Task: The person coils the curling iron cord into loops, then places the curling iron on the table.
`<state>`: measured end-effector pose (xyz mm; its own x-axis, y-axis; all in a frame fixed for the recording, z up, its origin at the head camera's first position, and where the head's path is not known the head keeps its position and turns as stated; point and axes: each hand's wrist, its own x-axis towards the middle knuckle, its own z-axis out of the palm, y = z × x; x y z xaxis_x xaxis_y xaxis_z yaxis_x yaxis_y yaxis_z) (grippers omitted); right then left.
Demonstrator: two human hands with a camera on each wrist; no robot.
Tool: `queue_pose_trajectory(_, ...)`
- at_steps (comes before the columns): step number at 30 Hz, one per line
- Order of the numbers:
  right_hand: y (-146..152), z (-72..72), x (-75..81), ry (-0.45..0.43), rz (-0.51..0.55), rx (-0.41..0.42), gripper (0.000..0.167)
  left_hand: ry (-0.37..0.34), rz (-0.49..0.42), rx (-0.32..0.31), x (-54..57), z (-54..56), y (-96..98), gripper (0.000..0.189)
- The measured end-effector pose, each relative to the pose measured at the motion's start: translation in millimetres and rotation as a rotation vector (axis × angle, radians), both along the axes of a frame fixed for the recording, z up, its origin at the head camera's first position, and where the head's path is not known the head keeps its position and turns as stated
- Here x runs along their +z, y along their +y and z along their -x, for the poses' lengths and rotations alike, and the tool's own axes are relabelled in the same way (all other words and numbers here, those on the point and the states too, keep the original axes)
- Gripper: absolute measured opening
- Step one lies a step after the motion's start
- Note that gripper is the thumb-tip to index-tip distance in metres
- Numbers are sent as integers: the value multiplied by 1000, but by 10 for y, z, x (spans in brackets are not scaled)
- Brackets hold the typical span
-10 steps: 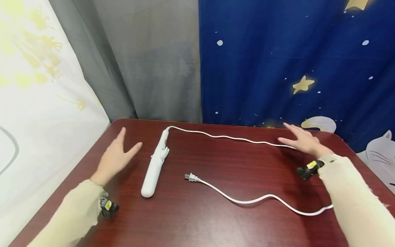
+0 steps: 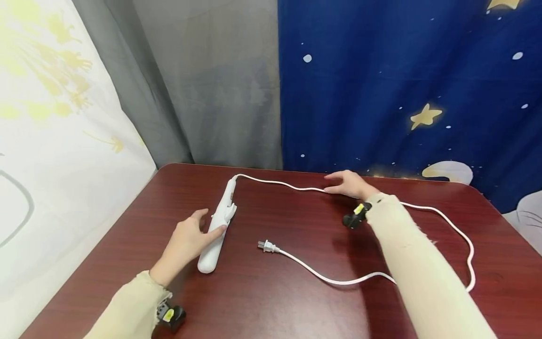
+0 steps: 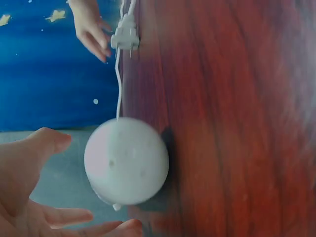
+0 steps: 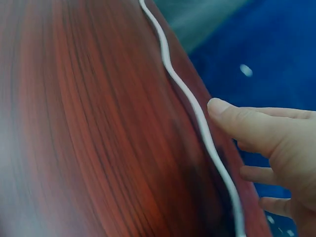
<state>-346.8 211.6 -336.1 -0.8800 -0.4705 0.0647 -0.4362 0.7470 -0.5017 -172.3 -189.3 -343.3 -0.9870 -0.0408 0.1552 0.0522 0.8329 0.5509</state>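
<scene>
A white curling iron (image 2: 219, 216) with a small lever on its side lies at the left of the table. My left hand (image 2: 186, 245) hovers close over it, thumb and fingers spread, the thumb overlapping the barrel in the head view. In the left wrist view its rounded end (image 3: 126, 160) faces the camera, beside the parted thumb and fingers. My right hand (image 2: 349, 184) is over the white cord (image 2: 292, 187) near the table's far edge. The right wrist view shows the thumb (image 4: 219, 106) beside the cord, fingers loosely bent and not around it.
The two-pin plug (image 2: 268, 246) lies mid-table, its pins to the left. From it the cord curves right, passes under the right sleeve (image 2: 406, 235) and loops back along the far side. Grey and blue curtains (image 2: 360, 84) hang behind the reddish-brown table (image 2: 296, 301).
My left hand has moved right, from beside the curling iron to over it. The right hand has moved left along the cord. The curling iron and plug lie as before.
</scene>
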Motion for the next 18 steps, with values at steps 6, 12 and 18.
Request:
queue_pose_trajectory(6,-463,148,-120,-66,43,4,47,-34,-43,-8,-36,-57,83,74)
queue_pose_trajectory(12,-656,178,-209,-54,69,-61,38,-56,-20,-14,-62,-39,115,74)
queue_pose_trajectory(18,-732,190,-287,-36,88,-99,25,-49,30,-3,-101,-16,97,68)
